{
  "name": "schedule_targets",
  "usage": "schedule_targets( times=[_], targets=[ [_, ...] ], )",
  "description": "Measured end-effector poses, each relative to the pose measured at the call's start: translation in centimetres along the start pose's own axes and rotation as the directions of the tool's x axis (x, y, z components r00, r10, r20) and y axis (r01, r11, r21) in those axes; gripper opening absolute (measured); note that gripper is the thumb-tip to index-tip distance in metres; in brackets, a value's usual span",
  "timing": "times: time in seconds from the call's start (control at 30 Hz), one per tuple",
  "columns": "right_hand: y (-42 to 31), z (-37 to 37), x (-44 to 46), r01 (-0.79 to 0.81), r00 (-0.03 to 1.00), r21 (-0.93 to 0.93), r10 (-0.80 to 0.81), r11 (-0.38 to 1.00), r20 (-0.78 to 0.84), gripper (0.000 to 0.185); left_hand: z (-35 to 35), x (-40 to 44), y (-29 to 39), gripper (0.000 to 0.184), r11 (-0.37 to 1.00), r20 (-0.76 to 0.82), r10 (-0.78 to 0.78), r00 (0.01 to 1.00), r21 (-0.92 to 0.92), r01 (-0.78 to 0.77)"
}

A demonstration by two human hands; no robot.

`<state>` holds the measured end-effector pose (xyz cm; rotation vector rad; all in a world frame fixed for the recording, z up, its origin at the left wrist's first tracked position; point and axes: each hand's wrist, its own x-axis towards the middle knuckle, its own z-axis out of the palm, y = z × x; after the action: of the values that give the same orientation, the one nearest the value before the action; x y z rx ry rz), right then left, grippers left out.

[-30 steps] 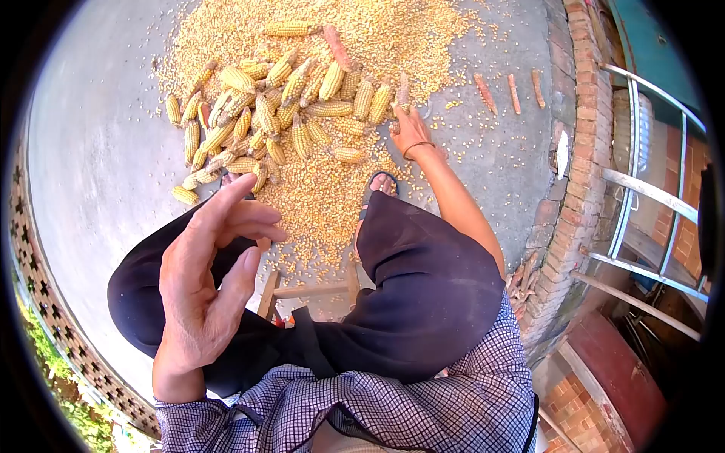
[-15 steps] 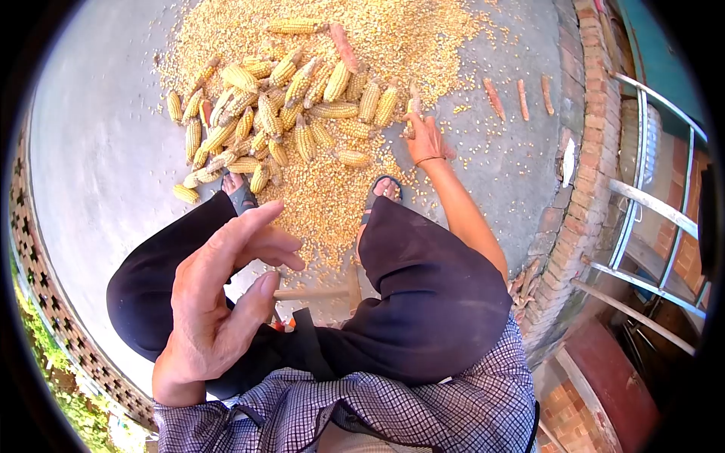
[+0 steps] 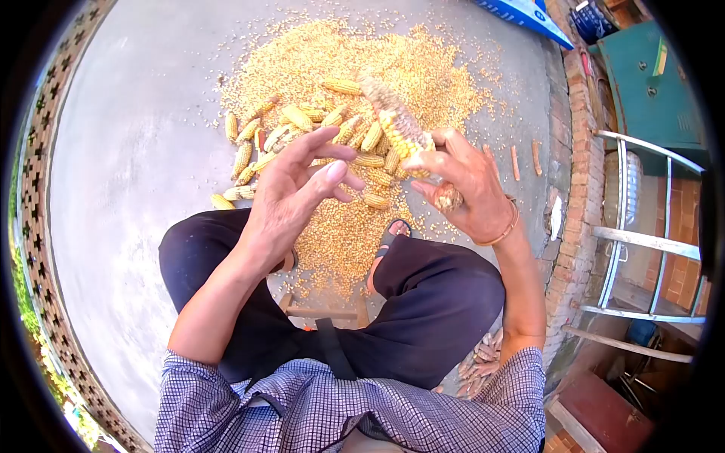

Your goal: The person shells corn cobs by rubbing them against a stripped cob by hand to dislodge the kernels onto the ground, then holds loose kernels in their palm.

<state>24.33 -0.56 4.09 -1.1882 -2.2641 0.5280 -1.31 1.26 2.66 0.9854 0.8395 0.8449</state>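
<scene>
Raised since earlier, the right hand [image 3: 474, 192] pinches a partly stripped corn cob [image 3: 396, 121] near the left hand [image 3: 291, 181], whose fingers are spread.

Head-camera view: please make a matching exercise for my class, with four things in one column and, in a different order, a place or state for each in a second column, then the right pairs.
Column 1
1. Left hand
2. Right hand
3. Wristband
4. Loose kernels

Column 2
A. Spread over the grey floor
B. Closed around a partly stripped corn cob
C. Worn on the right wrist
D. Held open, with nothing visible in its grasp

Right pairs: 1-D; 2-B; 3-C; 4-A
</scene>
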Motion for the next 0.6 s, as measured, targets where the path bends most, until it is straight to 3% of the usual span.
schedule_targets(
  times=[0.13,0.2,0.3,0.33,0.4,0.5,0.6],
  targets=[
    [-6.4,-0.2,2.5,0.180,0.983,-0.151,-0.176,0.972,0.044,0.048,-0.1,-0.4,2.4,0.053,0.994,0.069,0.085,0.994,-0.069,-0.080],
    [-7.8,0.7,3.0,0.261,0.965,-0.204,-0.257,0.944,0.046,0.051,-1.5,-0.8,2.1,0.049,0.999,0.033,0.019,0.999,-0.045,-0.018],
    [-9.2,1.0,3.9,0.102,0.995,-0.002,-0.102,0.995,-0.019,0.057,-2.8,-0.8,1.8,0.040,0.973,0.066,0.077,0.995,-0.221,-0.061],
    [-9.3,1.4,4.5,0.142,0.979,0.068,-0.129,0.988,-0.160,0.061,-2.7,-0.8,2.6,0.038,0.952,0.082,0.099,0.992,-0.299,-0.070],
    [-10.2,2.2,5.0,0.068,0.972,0.118,-0.040,0.991,-0.232,0.058,-3.0,-1.0,3.6,0.034,0.915,0.135,0.138,0.981,-0.396,-0.075],
    [-11.3,2.9,5.3,-0.105,0.941,0.314,0.197,0.944,-0.277,0.050,-3.2,-1.1,4.2,0.035,0.876,0.146,0.159,0.976,-0.477,-0.071],
    [-11.0,3.2,5.2,-0.150,0.903,0.402,0.291,0.903,-0.316,0.036,-3.6,-1.1,4.3,0.034,0.846,0.172,0.219,0.960,-0.524,-0.099]
  ],
)
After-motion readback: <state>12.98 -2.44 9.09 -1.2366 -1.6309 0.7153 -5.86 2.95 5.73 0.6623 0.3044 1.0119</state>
